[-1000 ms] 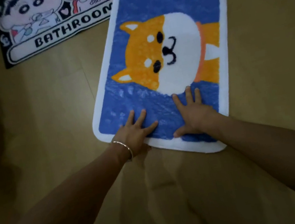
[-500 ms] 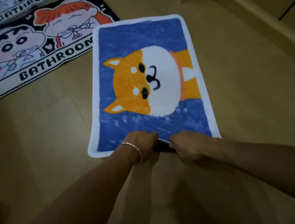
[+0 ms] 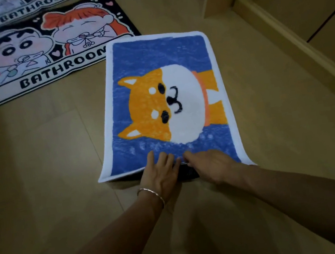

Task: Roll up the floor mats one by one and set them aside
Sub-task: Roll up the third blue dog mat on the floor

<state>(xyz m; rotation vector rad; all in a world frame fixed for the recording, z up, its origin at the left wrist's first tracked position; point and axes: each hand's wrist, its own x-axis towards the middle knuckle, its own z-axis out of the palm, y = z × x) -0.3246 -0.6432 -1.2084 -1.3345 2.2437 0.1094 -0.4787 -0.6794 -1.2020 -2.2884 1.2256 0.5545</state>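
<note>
Wooden floor (image 3: pixel 38 166) carrying the dog mat (image 3: pixel 162 63), long axis running away from the person; left hand (image 3: pixel 160 171) and right hand (image 3: pixel 213 165), fingers spread, press its lifted near edge.

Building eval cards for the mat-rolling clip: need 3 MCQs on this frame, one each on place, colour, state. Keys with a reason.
1. Where is the black BATHROOM mat relative to the dog mat?
A. Far left of it
B. Near right of it
C. Under the hands

2. What colour is the dog mat's background?
A. Green
B. Blue
C. Red

3. What state is the dog mat's near edge in?
A. Rolled up to the dog's face
B. Flat, untouched
C. Lifted, just starting to curl

Key:
1 A: it lies up and left on the floor.
2 B: blue field inside a white border.
3 C: left hand and right hand are at that edge, dark underside showing.
</note>
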